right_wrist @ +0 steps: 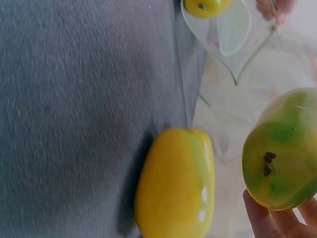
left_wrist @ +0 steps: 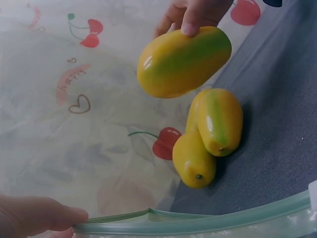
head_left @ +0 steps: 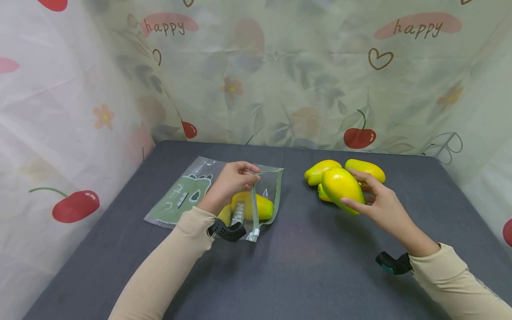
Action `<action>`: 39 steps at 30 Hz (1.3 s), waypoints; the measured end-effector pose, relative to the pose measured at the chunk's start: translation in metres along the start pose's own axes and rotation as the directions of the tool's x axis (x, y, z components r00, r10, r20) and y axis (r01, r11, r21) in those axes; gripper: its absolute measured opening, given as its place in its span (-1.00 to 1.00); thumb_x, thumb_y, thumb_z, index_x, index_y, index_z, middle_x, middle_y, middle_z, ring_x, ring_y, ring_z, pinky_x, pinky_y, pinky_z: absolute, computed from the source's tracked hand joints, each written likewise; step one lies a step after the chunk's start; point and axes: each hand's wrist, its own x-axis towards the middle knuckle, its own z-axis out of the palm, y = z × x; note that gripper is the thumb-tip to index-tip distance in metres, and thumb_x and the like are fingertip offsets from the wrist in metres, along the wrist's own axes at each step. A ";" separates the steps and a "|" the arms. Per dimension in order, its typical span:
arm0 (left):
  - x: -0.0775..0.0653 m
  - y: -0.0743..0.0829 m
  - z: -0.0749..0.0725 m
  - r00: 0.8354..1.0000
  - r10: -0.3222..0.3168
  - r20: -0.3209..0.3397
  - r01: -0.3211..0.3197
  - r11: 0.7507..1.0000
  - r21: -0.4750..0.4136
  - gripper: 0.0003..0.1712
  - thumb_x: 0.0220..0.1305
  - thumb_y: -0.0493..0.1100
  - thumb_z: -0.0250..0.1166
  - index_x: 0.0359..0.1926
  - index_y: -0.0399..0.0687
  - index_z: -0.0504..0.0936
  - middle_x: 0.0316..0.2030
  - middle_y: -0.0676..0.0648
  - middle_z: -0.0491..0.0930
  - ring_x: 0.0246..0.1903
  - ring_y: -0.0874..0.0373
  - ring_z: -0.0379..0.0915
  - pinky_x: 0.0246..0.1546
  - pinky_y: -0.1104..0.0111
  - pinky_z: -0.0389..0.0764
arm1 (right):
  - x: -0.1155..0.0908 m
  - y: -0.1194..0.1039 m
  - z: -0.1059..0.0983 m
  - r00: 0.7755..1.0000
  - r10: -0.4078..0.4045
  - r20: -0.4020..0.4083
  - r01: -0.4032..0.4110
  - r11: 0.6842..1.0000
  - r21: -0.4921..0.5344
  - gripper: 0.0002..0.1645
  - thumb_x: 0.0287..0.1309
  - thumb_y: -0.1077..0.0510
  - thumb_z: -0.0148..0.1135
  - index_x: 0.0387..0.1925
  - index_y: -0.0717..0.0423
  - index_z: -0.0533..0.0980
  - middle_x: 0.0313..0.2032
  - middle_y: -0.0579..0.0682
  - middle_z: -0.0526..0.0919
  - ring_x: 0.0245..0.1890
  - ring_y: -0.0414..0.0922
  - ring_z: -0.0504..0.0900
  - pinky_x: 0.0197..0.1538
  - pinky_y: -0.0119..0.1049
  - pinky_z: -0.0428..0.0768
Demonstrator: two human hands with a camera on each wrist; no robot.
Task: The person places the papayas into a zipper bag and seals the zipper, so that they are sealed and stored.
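- Currently my left hand [head_left: 232,182] pinches the edge of a clear zip bag [head_left: 188,198], thumb against fingers, at the mouth's far end.
- Bag lies on the dark tabletop [head_left: 292,266], left of centre; I see a green cartoon face [head_left: 176,206] printed on it.
- Mouth edges stand apart in my left wrist view; white slider [head_left: 253,234] sits at the strip's near end.
- At least one bagged fruit [head_left: 265,207], yellow, shows through the plastic; I can't tell the exact count.
- My right hand [head_left: 378,200] grips a yellow-green fruit [head_left: 342,189] between thumb and fingers, raised off the tabletop, well apart from the bag.
- Three loose fruits sit bunched just behind and below it: left one [head_left: 320,172], right one [head_left: 367,169], near one [head_left: 326,194] partly hidden.
- Black wrist units [head_left: 226,230] on both beige sleeves [head_left: 168,266].
- Printed curtain [head_left: 276,80] behind, cherries and "happy" lettering.
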 end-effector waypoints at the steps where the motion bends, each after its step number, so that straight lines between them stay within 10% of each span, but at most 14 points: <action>1: 0.000 0.000 0.000 1.000 -0.001 -0.001 0.001 1.000 0.001 -0.67 0.19 -0.29 0.33 0.00 -0.28 0.60 -0.35 -0.06 0.57 -0.43 0.14 0.48 -0.27 0.35 0.62 | 0.000 -0.001 0.003 1.000 -0.003 0.005 0.003 1.000 0.000 -0.09 0.12 -0.10 0.37 0.43 -0.08 0.20 0.24 0.17 0.42 0.02 0.15 0.57 -0.03 0.04 0.61; 39: -0.002 0.001 0.002 1.000 0.007 0.004 -0.007 1.000 0.002 -0.73 0.19 -0.27 0.34 -0.07 -0.22 0.61 -0.35 -0.07 0.55 -0.44 0.12 0.47 -0.26 0.33 0.62 | 0.017 -0.034 0.080 0.934 -0.181 0.307 0.167 0.983 0.071 -0.12 0.02 -0.15 0.43 0.32 0.03 0.33 0.27 -0.03 0.45 0.12 0.00 0.53 0.17 0.06 0.51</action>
